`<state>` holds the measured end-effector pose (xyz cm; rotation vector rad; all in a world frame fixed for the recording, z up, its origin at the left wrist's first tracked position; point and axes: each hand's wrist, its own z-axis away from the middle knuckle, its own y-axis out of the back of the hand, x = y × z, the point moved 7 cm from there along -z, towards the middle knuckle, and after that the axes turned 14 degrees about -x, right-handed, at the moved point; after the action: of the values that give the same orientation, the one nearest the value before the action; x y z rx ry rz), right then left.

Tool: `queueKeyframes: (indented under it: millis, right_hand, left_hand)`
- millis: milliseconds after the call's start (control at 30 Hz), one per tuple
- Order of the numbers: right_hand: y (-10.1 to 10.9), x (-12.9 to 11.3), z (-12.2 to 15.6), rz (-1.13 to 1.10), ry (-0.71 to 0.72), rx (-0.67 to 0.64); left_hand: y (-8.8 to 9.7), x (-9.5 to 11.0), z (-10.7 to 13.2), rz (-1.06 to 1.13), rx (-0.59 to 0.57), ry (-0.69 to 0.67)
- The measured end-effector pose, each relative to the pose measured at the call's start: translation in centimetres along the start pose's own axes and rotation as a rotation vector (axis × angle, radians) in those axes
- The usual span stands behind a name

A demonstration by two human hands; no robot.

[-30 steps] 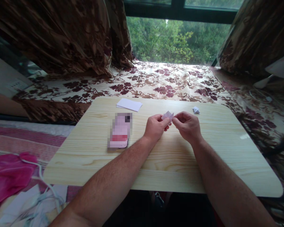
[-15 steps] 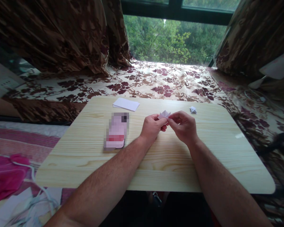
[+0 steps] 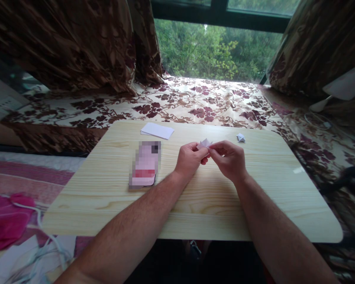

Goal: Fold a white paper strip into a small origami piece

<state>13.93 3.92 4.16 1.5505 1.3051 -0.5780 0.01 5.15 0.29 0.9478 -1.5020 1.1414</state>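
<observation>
A small piece of folded white paper (image 3: 205,143) with pointed tips is held up between my two hands over the far middle of the table. My left hand (image 3: 189,158) pinches it from the left, thumb on the near side. From the right, my right hand (image 3: 229,158) grips its lower right edge between thumb and forefinger. The fingers hide the lower part of the paper. Beyond my right hand, a small folded paper figure (image 3: 240,137) rests on the table.
The light wooden table (image 3: 106,213) carries a stack of white paper (image 3: 157,130) at the back left and a pink phone (image 3: 145,163), partly pixelated, nearer me. Patterned cloth (image 3: 204,112) covers the ledge behind. At right stands a white lamp (image 3: 344,83); cables (image 3: 51,250) lie lower left.
Both hands stay almost in place, still pinching the folded paper, with only slight finger movement. The whole view has shifted very slightly.
</observation>
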Motion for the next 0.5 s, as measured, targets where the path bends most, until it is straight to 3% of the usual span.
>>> queueKeyframes:
  millis: [200, 500]
  right_hand:
    - [-0.28, 0.89, -0.03, -0.160, -0.080, -0.028]
    - [-0.23, 0.22, -0.04, -0.092, -0.035, -0.061]
  left_hand:
    - [0.02, 0.13, 0.09, -0.044, 0.005, 0.015]
    - [0.21, 0.16, 0.14, -0.087, 0.016, 0.001]
